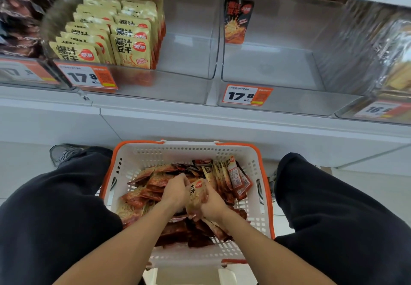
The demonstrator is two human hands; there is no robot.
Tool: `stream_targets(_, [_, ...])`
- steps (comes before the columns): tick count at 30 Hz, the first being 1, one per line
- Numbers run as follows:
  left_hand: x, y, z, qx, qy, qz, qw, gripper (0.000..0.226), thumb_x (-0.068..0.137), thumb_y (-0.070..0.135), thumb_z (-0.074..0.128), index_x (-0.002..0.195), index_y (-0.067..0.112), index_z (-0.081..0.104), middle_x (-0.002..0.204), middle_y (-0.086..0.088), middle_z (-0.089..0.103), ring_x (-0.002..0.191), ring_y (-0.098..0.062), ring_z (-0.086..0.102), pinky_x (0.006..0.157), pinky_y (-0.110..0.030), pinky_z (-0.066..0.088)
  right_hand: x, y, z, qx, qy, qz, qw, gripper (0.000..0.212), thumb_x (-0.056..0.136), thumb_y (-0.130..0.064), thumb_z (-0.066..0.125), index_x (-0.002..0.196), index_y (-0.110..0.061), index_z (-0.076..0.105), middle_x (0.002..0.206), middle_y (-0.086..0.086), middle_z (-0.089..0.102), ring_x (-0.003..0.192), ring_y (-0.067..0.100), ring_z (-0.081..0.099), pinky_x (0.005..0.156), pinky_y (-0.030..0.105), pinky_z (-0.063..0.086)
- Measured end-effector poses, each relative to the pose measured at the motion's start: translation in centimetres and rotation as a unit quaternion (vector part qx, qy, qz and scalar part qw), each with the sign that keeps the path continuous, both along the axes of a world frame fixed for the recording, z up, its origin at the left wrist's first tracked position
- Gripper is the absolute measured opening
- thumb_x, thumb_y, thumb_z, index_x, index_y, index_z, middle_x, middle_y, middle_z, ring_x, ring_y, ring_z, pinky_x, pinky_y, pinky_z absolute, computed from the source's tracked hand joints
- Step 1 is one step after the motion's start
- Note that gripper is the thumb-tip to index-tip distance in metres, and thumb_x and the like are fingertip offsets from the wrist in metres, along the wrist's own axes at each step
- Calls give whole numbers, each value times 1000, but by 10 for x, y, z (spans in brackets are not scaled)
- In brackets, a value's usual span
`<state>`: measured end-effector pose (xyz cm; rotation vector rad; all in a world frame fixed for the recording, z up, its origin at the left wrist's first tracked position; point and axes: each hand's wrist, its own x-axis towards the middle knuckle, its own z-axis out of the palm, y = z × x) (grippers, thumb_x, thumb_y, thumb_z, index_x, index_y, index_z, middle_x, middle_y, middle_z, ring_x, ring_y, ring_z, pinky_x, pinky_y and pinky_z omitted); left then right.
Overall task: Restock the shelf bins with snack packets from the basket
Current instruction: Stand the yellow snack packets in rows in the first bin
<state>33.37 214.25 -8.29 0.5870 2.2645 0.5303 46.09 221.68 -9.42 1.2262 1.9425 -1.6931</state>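
Note:
A white basket with an orange rim (124, 158) stands on the floor between my knees, holding several tan and red snack packets (151, 184). Both hands are down in it. My left hand (174, 190) and my right hand (211, 202) grip a small stack of tan packets (195, 198) between them, upright. On the shelf above, the left clear bin (189, 47) holds two rows of tan packets (124, 38) on its left side. The right clear bin (278, 62) holds nothing but a red label on its back wall.
Price tags reading 17.8 (246, 96) hang on both bin fronts. Neighbouring bins at far left (20, 18) and far right (389, 62) hold other packaged goods. My legs in dark trousers flank the basket; a white shelf ledge (222, 124) juts out above it.

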Motion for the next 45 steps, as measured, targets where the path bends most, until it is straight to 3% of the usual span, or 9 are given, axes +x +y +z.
stream_targets(5, [-25,13,41,64,57,-88,992,11,96,10,54,89,17,54,81,5,60,80,-17,58,65,-30,43,-20,30,51,98,3,9,995,24,92,-37,67,104,-23,52,92,-7,63,83,8,62,69,28,54])
stream_targets(8, [-44,24,79,105,47,-145,983,6,100,17,56,94,18,56,86,3,63,74,-13,59,60,-22,41,-32,55,79,194,18,85,977,30,88,-43,70,83,-20,51,79,-5,56,70,9,51,60,25,40])
stream_targets(12, [-76,35,125,181,25,-153,971,3,98,24,61,98,26,59,101,2,66,87,-14,61,72,-26,41,-48,74,126,124,105,22,986,39,83,-25,79,114,-19,57,108,1,67,91,16,67,86,42,57])
stream_targets(16, [-97,35,171,263,0,-136,955,11,95,27,65,104,23,60,63,10,61,55,-3,53,52,-15,37,-65,82,168,113,173,27,978,33,84,-12,78,110,-14,57,106,10,68,81,23,72,69,39,61])
stream_targets(22, [-145,10,208,221,-77,-185,955,51,74,55,72,95,9,68,83,-7,76,77,-23,74,72,-43,61,-93,87,220,128,280,-69,949,15,92,-6,68,100,-8,55,102,13,70,81,26,74,70,44,63])
stream_targets(27, [-162,-5,218,328,129,-103,930,15,90,26,70,90,11,69,77,-1,72,73,-11,68,71,-35,53,-120,82,261,258,365,10,895,13,96,-14,65,90,-25,59,95,5,74,78,19,73,65,37,62])
stream_targets(34, [-195,-17,224,402,395,59,824,34,89,22,68,120,10,59,121,-4,52,117,-21,47,99,-19,34,-179,81,298,470,500,-43,726,4,97,-21,63,96,-24,61,87,-9,70,78,13,68,61,33,56])
stream_targets(40, [-209,-11,206,305,452,29,838,56,81,28,68,129,5,52,136,-16,46,131,-37,41,106,-51,37,-250,100,279,504,357,75,783,11,88,-25,72,92,-15,72,80,-11,67,79,16,68,75,29,51])
stream_targets(45, [-208,-13,204,314,453,26,834,56,81,18,70,132,5,50,140,-16,45,137,-38,37,111,-53,35,-290,100,257,509,257,106,815,9,86,-30,72,90,-22,71,87,-1,72,94,25,64,85,36,51])
